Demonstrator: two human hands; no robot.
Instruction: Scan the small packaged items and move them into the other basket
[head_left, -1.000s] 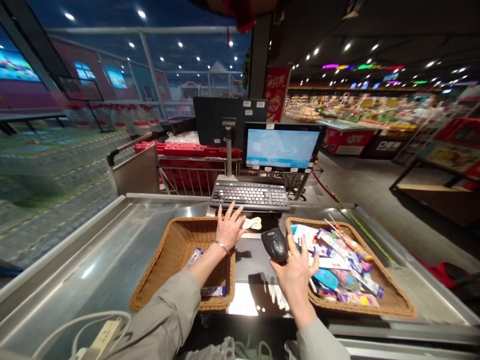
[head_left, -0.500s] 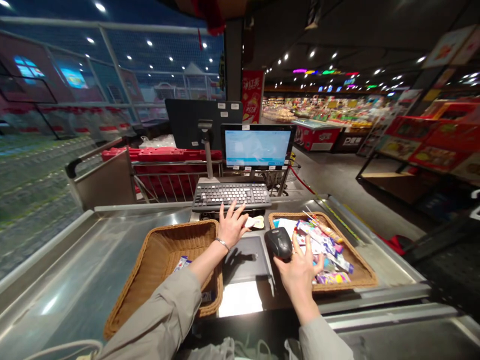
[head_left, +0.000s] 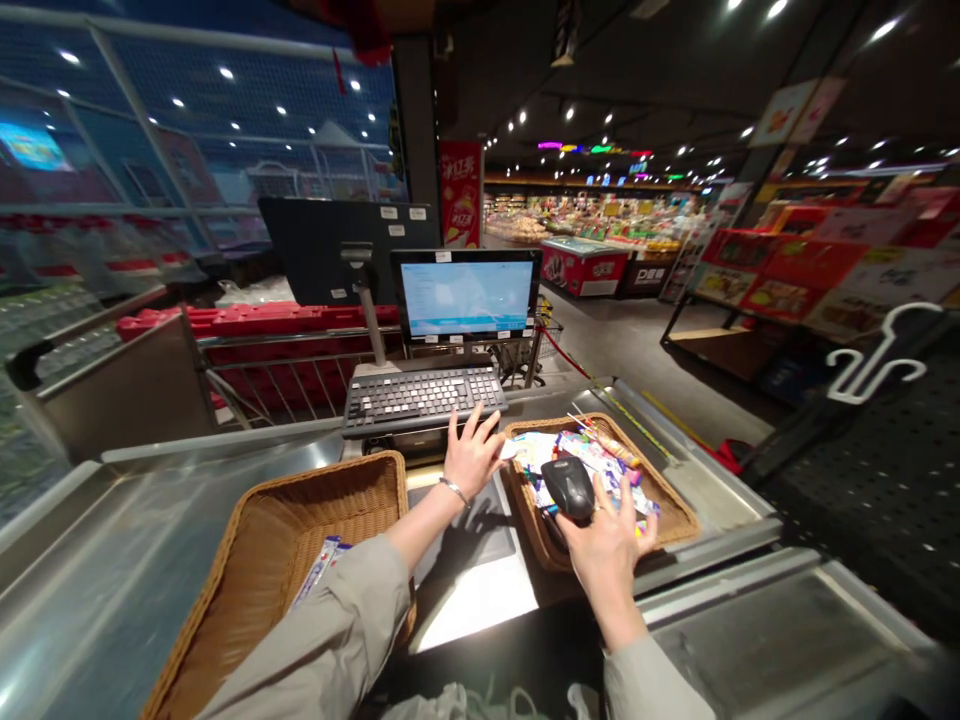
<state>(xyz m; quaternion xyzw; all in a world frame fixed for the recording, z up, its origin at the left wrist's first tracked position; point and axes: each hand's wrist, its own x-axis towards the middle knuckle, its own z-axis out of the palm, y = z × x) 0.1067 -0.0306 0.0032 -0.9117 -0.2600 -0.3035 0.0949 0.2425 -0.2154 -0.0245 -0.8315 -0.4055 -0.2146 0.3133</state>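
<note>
My left hand (head_left: pixel 476 460) hovers in front of the keyboard (head_left: pixel 424 393), beside the rim of the right wicker basket (head_left: pixel 525 530). Its thumb side pinches a small pale packet (head_left: pixel 511 449), partly hidden by the fingers; its exact kind is unclear. With spread fingers, my right hand (head_left: pixel 609 540) grips a black barcode scanner (head_left: pixel 568 487) over that basket; the handle is mostly hidden. Beneath the scanner lie several colourful wrapped snacks (head_left: pixel 600 455). To the left, another wicker basket (head_left: pixel 247 560) holds a few slim blue-and-white packets (head_left: pixel 319 568), partly covered by my left sleeve.
A lit monitor (head_left: pixel 466 298) stands behind the keyboard, with a second dark screen (head_left: pixel 315 245) to its left. Metal counter edges (head_left: pixel 720 510) border the right basket. A white hook rack (head_left: pixel 874 365) is at the right. Beyond the counter stands a shopping cart (head_left: pixel 300 370).
The view has turned right. My left hand has carried the pale packet rightward to the right basket's edge. The scanner has moved with my right hand from that basket's left side to over the snacks.
</note>
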